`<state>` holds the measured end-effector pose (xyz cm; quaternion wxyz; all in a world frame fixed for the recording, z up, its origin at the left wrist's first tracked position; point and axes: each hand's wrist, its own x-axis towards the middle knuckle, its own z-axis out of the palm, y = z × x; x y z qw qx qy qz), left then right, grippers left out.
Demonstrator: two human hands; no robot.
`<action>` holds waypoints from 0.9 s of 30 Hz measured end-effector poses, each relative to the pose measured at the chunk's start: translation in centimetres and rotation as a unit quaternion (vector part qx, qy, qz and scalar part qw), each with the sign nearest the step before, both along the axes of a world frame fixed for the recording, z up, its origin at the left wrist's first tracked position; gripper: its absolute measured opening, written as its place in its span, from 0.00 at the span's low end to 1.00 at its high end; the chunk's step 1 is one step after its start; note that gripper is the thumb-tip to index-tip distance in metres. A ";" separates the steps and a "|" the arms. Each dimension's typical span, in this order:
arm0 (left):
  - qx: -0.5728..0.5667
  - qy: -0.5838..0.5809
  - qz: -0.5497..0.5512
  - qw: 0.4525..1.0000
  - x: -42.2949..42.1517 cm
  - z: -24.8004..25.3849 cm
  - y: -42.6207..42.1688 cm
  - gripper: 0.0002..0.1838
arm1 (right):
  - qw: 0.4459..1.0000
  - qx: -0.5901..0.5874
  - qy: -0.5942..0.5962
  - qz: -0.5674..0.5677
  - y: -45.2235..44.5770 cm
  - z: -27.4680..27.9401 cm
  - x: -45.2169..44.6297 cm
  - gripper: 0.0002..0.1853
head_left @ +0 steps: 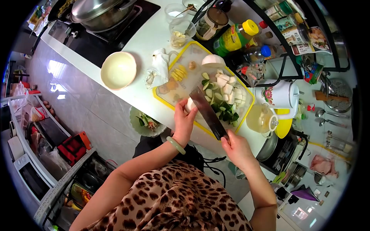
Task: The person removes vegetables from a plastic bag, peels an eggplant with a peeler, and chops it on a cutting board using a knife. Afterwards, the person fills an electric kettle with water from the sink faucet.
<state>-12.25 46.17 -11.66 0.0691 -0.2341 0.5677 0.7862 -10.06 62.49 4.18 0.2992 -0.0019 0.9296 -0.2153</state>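
My right hand (237, 148) is closed around the black handle of a kitchen knife (206, 109), whose broad dark blade slants up and left over the cutting board (165, 97). On the board's near edge, my left hand (183, 122) grips a white vegetable piece (189, 105) beside the blade; the fingers partly cover it. Beyond the blade lie white vegetable chunks (227, 88), pale green-edged slices (208, 92) and dark green pieces (223, 111). A larger white rounded piece (213, 60) sits at the far edge. Yellow strips (178, 73) form a small pile at the left.
Left of the board are a crumpled white cloth (158, 68) and a cream bowl (118, 71). A lidded pot (100, 15) stands on the stove. Bottles (235, 38) line a black rack behind. Below the counter edge, a bowl of scraps (146, 122) is visible. A glass teapot (262, 118) stands right.
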 end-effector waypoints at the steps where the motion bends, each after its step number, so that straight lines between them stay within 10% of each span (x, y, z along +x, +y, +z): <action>1: -0.018 0.006 0.001 1.000 0.1 -0.5 0.1 0.23 | 1.000 0.004 -0.011 -0.001 -0.1 0.1 -0.2 0.11; 27: -0.100 0.014 0.013 0.995 0.0 -0.8 -0.4 0.23 | 0.997 -0.019 -0.074 -0.008 -1.9 -1.9 -3.4 0.12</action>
